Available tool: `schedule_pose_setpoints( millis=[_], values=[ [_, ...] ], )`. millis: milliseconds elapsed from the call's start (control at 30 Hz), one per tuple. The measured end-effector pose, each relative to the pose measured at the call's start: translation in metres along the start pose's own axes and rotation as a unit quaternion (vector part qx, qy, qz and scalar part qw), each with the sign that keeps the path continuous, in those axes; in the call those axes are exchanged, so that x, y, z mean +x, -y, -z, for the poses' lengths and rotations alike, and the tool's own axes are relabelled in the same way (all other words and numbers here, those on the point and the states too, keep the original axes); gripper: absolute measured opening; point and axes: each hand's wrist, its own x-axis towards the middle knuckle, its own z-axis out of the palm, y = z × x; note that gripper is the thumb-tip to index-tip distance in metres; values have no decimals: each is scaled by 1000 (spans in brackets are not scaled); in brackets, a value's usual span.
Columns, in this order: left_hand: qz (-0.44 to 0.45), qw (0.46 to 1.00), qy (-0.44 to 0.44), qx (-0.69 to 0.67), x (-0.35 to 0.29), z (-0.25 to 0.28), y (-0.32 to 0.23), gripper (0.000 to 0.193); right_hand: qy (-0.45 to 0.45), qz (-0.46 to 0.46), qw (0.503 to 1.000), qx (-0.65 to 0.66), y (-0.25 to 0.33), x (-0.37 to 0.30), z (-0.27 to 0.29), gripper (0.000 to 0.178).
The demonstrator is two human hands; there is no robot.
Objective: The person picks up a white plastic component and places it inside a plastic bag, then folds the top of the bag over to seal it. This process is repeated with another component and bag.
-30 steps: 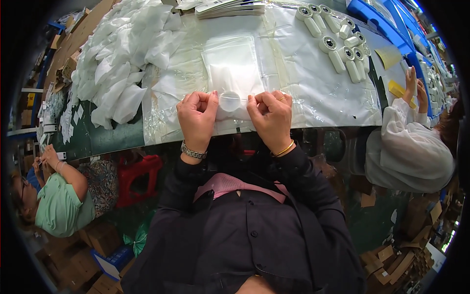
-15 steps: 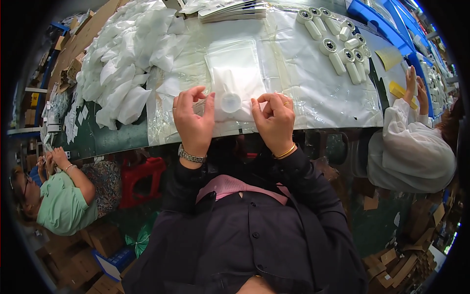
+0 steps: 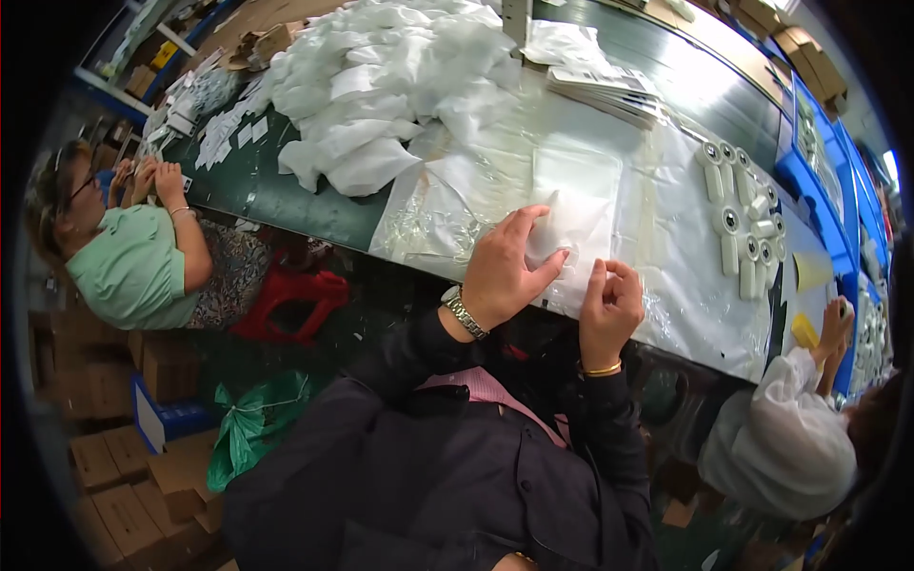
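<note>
A whitish, see-through pouch (image 3: 576,219) lies at the table's near edge, on top of a stack of clear flat bags (image 3: 605,171). My left hand (image 3: 505,268) is open over the pouch's left side, thumb and fingers apart, fingertips touching or just above it. The round thing inside the pouch is mostly hidden by that hand. At the pouch's lower right corner, my right hand (image 3: 612,309) is closed, thumb against the curled forefinger. Whether a bit of the pouch's edge sits in that pinch is too small to tell.
A big heap of white pouches (image 3: 381,95) covers the table's left. White handled parts with round heads (image 3: 731,224) lie at right, near blue bins (image 3: 809,181). A flat stack of printed sheets or bags (image 3: 609,90) lies behind. Co-workers sit left (image 3: 133,257) and right (image 3: 781,438).
The whole view has turned, so the table now slants and sits further right. My left hand has moved in over the pouch, covering its round content. The right hand stays pinched near its edge.
</note>
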Motion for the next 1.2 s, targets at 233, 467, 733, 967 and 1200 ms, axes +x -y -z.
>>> schedule_pose_setpoints(
  millis=[233,467,733,967,1200],
  values=[
    [138,952,-63,-266,1,28,39,51,11,-2,1000,-15,0,1,-3,13],
    [72,928,-331,-154,-7,107,98,48,11,7,1000,-23,-1,2,-4,13],
    [138,874,-458,85,-34,168,165,53,16,16,999,-28,0,-2,-1,12],
    [104,830,-418,354,-29,163,202,61,-5,15,999,-43,-2,1,-2,9],
    [124,812,-385,421,-34,166,220,67,-2,12,1000,-12,3,7,0,9]
  ],
)
